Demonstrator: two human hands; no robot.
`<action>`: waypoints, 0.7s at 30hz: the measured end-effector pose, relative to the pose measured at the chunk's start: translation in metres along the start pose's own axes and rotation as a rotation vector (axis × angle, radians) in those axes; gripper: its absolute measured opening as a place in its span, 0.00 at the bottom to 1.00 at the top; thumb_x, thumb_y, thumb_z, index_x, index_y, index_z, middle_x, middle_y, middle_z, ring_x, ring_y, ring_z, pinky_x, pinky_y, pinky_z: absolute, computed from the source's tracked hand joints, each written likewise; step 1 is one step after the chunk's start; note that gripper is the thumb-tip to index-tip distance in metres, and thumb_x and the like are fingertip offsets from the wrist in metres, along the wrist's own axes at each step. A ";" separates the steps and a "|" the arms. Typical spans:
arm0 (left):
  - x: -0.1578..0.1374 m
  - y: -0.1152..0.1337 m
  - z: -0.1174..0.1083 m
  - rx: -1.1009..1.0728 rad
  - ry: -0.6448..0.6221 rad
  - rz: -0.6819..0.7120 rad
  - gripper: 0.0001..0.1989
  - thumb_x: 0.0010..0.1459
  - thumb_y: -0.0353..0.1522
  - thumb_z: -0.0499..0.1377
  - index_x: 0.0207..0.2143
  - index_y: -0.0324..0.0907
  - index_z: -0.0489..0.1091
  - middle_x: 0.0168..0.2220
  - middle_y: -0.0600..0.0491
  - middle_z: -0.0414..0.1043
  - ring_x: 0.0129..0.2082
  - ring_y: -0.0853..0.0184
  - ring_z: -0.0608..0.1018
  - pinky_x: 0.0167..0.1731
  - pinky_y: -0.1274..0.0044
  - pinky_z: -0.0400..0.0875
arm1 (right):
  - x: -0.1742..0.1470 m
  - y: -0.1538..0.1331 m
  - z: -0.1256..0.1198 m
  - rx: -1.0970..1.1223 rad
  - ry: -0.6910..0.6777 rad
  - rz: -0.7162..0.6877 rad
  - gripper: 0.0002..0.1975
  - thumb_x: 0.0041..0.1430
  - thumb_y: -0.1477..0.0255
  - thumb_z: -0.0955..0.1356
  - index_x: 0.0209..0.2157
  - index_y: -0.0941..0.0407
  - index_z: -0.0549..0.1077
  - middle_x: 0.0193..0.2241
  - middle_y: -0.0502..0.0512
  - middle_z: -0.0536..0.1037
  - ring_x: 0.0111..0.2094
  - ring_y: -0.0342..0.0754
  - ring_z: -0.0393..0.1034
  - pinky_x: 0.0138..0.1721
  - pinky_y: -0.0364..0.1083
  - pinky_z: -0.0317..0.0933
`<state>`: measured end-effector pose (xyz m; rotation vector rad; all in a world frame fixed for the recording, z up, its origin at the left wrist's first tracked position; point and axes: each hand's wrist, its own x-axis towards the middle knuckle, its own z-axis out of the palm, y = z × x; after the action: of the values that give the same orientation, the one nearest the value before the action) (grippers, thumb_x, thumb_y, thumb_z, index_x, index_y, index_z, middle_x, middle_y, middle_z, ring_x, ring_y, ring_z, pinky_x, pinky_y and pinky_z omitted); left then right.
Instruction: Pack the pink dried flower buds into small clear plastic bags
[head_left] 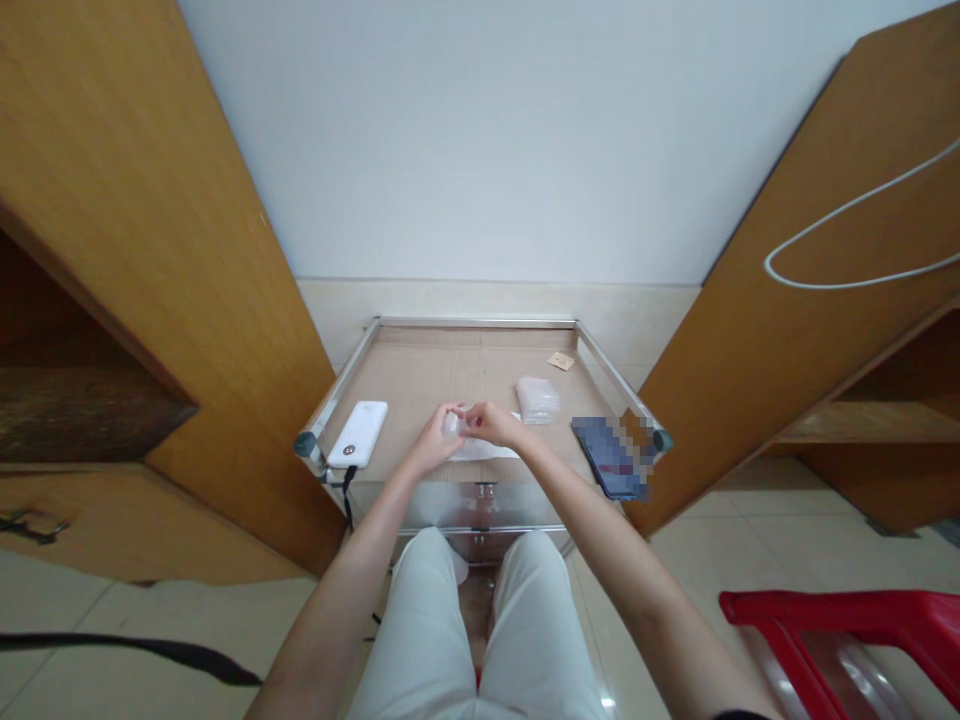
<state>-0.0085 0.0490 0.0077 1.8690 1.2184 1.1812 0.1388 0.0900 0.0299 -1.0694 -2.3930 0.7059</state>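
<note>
Hands point(436, 440) point(491, 424) over brown tabletop point(435, 365), white wall point(480, 150)

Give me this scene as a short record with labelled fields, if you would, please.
Left hand: holds a small clear piece
Right hand: at the same piece, grip unclear
Beneath hands: white sheet
Surface: brown tabletop with metal rim
On its left: white device, black cable at near end
On its right: clear plastic stack, dark flat device, small tan card
Lower right: red stool, partly in view
</note>
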 end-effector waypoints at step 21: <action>0.008 -0.010 -0.007 0.118 -0.112 -0.025 0.31 0.37 0.37 0.63 0.47 0.42 0.62 0.48 0.48 0.65 0.48 0.62 0.67 0.49 0.68 0.58 | -0.003 0.003 -0.006 0.159 -0.023 0.048 0.07 0.41 0.71 0.69 0.24 0.61 0.72 0.21 0.50 0.71 0.21 0.38 0.60 0.25 0.39 0.54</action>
<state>-0.0170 0.0604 0.0045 1.9725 1.2694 0.9959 0.1457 0.0915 0.0323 -1.0608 -2.2928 0.9126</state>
